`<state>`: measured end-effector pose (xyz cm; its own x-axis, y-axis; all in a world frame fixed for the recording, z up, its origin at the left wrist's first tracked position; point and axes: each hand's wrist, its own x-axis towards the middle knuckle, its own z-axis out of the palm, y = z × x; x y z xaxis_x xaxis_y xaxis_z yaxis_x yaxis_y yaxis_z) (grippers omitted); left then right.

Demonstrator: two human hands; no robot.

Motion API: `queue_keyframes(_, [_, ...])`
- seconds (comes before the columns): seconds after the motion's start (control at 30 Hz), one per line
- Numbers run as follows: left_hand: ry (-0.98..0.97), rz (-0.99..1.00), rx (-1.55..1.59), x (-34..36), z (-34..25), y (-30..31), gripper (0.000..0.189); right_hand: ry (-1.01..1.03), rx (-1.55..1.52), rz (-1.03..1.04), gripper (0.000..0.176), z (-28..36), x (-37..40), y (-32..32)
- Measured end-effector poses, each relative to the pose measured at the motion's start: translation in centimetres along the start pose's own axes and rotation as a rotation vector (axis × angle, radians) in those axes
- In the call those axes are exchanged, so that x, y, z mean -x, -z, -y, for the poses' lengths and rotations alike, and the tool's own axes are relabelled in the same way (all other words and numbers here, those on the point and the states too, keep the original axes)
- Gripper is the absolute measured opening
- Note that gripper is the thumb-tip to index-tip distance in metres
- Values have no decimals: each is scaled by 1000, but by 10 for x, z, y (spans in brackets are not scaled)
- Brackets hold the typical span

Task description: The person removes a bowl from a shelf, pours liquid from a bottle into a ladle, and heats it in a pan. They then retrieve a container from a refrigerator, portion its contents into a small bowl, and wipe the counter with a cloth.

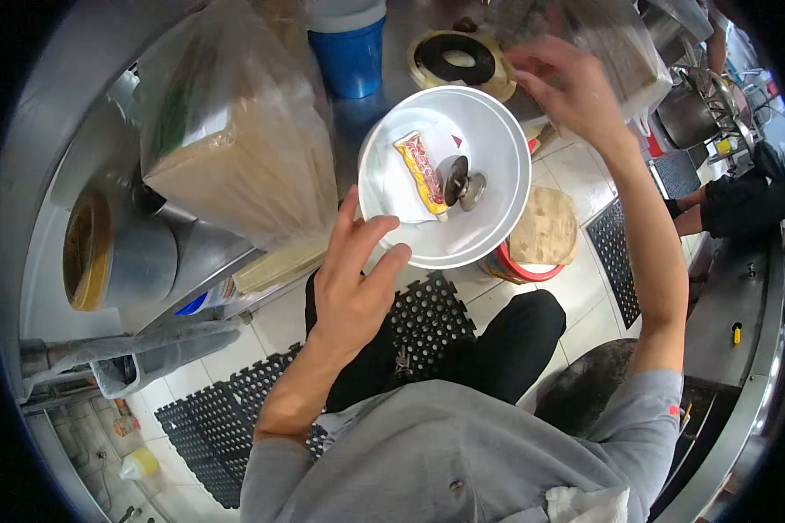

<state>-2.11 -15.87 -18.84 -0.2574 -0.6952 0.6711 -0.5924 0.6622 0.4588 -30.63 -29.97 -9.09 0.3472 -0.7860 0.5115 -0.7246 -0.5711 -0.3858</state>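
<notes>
My left hand (pixel 358 275) grips the near left rim of a white plastic bowl (pixel 508 187), with fingertips over the edge and one finger along the outside. In the bowl lie a yellow and red printed tube (pixel 420 173) and two small round metal pieces (pixel 464 185), one dark and one shiny. A small red triangle marks the inner wall. My right hand (pixel 576 91), smeared by motion, is raised beyond the bowl's far right side with fingers apart. Nothing shows in it. Near its fingertips lies a black ring (pixel 429 57) on a yellowish round piece.
A bagged cardboard box (pixel 244 157) and a blue bucket (pixel 349 57) stand on the metal counter. Below the bowl is a red-rimmed bucket (pixel 536 272) with a brown piece on top. Perforated black mats (pixel 227 418) cover part of the tiles. Another person's leg (pixel 691 224) shows at right.
</notes>
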Motion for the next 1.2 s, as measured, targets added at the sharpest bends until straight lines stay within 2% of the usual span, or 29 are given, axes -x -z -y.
queue_keyframes(0.07, [-37,-3,-22,-3,3,0,22,415,66,124,16,33,11,21])
queue_keyframes(0.1, [-67,-1,-44,-4,6,0,22,428,-18,261,17,49,23,17])
queue_keyframes(0.13, [-100,8,-65,-5,8,1,22,434,-106,394,19,66,32,8])
queue_keyframes(0.2, [-112,10,-65,-6,7,0,23,409,58,389,26,77,48,-19])
queue_keyframes(0.3, [-133,22,-70,-9,4,-1,23,297,100,241,39,77,39,-57])
queue_keyframes(0.4, [-136,21,-68,-11,5,-2,24,62,220,324,47,87,25,-77])
queue_keyframes(0.5, [-105,-9,-44,-13,4,-3,24,28,345,371,52,92,25,-89])
queue_keyframes(0.6, [-85,-20,-46,-15,-1,-3,24,59,333,418,49,91,27,-86])
queue_keyframes(0.7, [-106,-32,-62,-16,0,-7,23,183,351,348,44,80,37,-88])
queue_keyframes(0.8, [-121,-7,-74,-16,-3,-8,21,109,364,342,40,76,38,-83])
queue_keyframes(1.0, [-130,5,-78,-20,-7,-8,20,249,384,319,42,72,39,-74])
queue_keyframes(1.1, [-133,11,-84,-21,-9,-8,19,350,366,242,46,68,43,-74])
queue_keyframes(1.2, [-135,16,-82,-22,-11,-9,18,350,347,241,40,67,48,-75])
